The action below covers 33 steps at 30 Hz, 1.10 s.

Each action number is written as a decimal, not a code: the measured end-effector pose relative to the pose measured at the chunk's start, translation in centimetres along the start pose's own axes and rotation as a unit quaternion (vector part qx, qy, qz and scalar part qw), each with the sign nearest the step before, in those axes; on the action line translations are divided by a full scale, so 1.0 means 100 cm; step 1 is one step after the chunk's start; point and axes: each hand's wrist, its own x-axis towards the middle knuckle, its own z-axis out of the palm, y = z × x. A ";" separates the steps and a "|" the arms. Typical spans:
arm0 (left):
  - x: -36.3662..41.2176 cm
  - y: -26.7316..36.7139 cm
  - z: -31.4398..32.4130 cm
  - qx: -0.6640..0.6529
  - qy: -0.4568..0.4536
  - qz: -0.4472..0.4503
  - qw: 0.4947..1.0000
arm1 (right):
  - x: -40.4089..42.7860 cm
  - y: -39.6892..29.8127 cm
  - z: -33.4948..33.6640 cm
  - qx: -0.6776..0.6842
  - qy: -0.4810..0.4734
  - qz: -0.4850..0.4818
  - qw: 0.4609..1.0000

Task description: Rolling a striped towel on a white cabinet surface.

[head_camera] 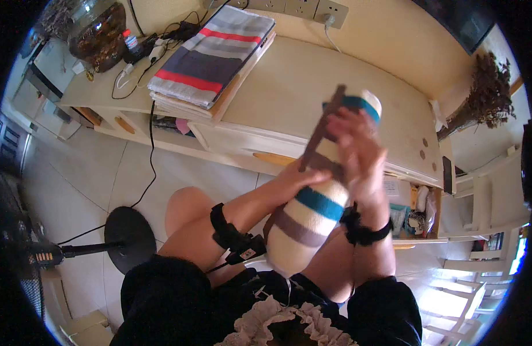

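In front of me, a long, rounded, stuffed-looking knitted item (309,216) with cream, teal and brown stripes is held at a slant, its lower end near my chest. A brown strip (320,129) runs along the left side of its upper part. My left hand (304,175) grips the item around its middle from the left. My right hand (356,147) lies against its upper part, blurred, with the fingers over the brown strip; how firmly it holds cannot be told. Both wrists wear black bands.
A long cream cabinet (287,91) bears a stack of folded striped cloths (209,56), cables, a small bottle (130,40) and a glass bowl (99,39). An open drawer (417,212) holds assorted things. Dried flowers (486,95) stand at right, a round black stand base (130,240) at left.
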 end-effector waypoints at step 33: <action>-0.027 0.013 0.009 0.016 -0.090 0.016 0.996 | 0.000 0.048 -0.027 0.474 0.210 0.324 0.791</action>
